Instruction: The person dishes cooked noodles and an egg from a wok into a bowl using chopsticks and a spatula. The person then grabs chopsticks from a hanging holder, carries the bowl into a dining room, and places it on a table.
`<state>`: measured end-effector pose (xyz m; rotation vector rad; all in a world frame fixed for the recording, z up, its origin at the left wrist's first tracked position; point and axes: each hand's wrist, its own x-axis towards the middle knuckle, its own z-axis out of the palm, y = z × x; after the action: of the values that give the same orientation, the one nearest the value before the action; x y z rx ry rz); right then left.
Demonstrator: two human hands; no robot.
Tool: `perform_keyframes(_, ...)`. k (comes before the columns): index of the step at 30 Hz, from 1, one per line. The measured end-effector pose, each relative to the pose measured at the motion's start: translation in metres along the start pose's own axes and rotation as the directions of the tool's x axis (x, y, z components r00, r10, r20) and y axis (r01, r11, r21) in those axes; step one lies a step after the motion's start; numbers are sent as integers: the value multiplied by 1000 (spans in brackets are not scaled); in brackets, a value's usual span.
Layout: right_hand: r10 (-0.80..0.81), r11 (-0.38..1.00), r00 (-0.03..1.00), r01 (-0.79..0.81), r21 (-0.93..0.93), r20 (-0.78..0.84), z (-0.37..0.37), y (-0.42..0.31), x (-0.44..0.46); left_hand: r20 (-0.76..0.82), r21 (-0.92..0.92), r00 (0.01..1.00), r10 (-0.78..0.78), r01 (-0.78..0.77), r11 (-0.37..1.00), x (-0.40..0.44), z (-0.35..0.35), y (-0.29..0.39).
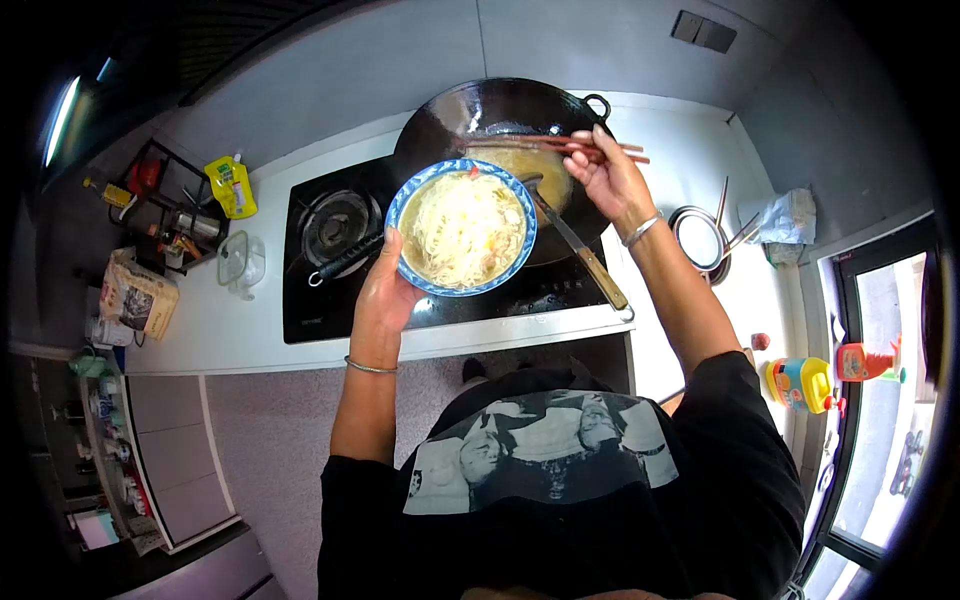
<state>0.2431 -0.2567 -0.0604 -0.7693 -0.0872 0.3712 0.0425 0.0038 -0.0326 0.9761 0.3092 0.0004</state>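
A blue-rimmed bowl (461, 227) full of pale noodles in broth is held up in my left hand (388, 285), the thumb over its near-left rim. My right hand (608, 178) grips a pair of reddish-brown chopsticks (520, 144), which point left across the wok. Behind the bowl sits a large black wok (440, 125) with yellowish broth in it. A spatula with a wooden handle (600, 278) leans from the wok toward the counter's front edge. The bowl hides part of the wok and the stove.
An unlit burner (340, 229) is on the black cooktop at left. Farther left stand a lidded clear container (240, 262), a yellow pouch (231, 187) and a condiment rack. Small pans (699, 238), a plastic bag (788, 216) and a yellow bottle (800, 384) are at right.
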Motion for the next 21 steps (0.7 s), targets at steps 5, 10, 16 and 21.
perform_keyframes(5,-227,950,968,245,-192,112,22,-28,-9,-2,-57,1000,-17,17,998,3,-5,-5)
perform_keyframes(10,-143,601,928,357,-715,344,21,-39,-39,-42,-96,999,-18,14,995,0,-3,-9)
perform_keyframes(16,209,-49,722,682,-730,660,13,-11,-61,-44,-111,999,-9,5,994,-3,-1,-5)
perform_keyframes(21,265,-167,683,728,-665,681,7,-2,-51,-53,-57,997,-53,50,997,-2,-5,0)
